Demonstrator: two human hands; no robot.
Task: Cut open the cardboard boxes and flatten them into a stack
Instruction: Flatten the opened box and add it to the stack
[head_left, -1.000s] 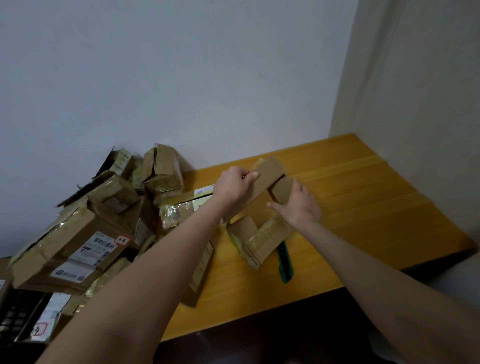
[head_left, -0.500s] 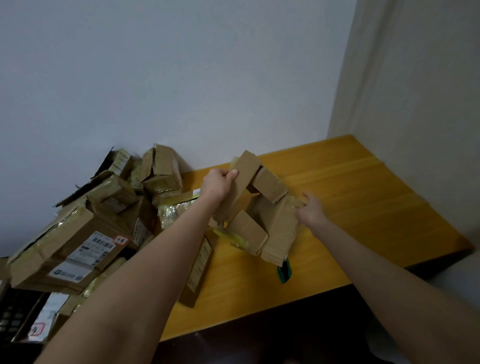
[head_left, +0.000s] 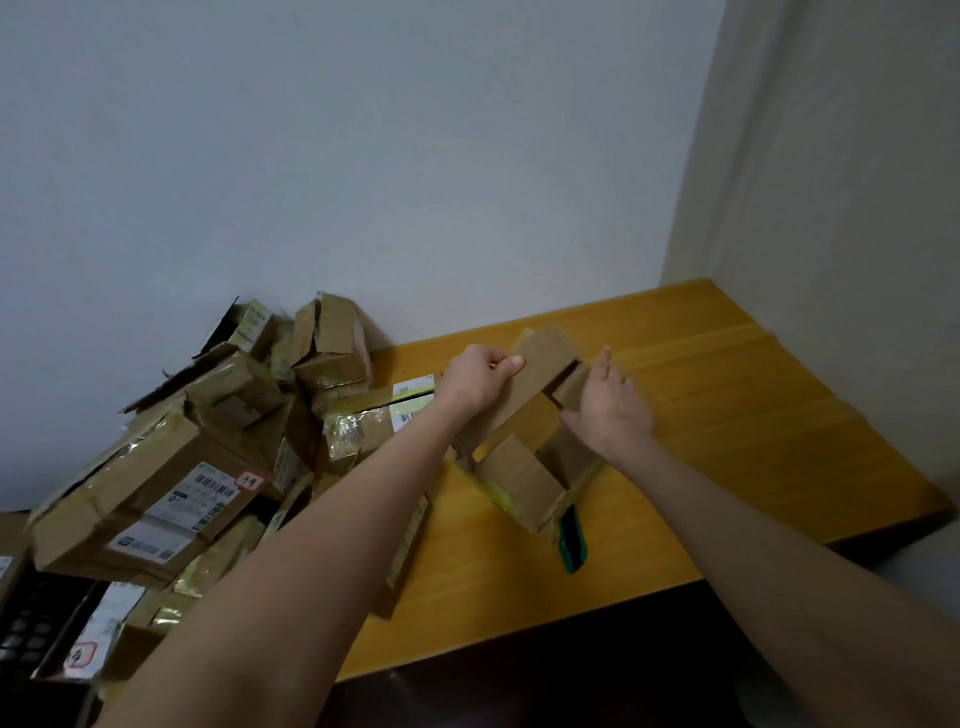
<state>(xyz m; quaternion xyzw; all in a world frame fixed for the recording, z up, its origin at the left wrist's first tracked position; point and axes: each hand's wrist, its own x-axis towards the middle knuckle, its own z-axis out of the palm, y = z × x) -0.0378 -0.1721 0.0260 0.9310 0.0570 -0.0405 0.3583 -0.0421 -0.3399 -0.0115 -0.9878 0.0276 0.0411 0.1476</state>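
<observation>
Box (head_left: 519, 475), cut open, sits mid-worktop (head_left: 727, 415), partly over green cutter (head_left: 571, 540). Left hand (head_left: 475, 382): fingers (head_left: 501, 364) curl round the long flap, anchoring it. Right hand (head_left: 608, 410): flat, fingers straight, pressing a wall inward, likely to collapse it. Versus 0.5 s ago: box lower, less gaping; right hand moved from outer edge onto top. Uncut pile (head_left: 156, 483) lies left.

Bare tabletop (head_left: 753, 415) right of the opened box (head_left: 524, 478) gives passage; box pile (head_left: 208, 441) blocks the left, walls (head_left: 467, 182) close rear and right, green cutter (head_left: 571, 540) lies against the box.
</observation>
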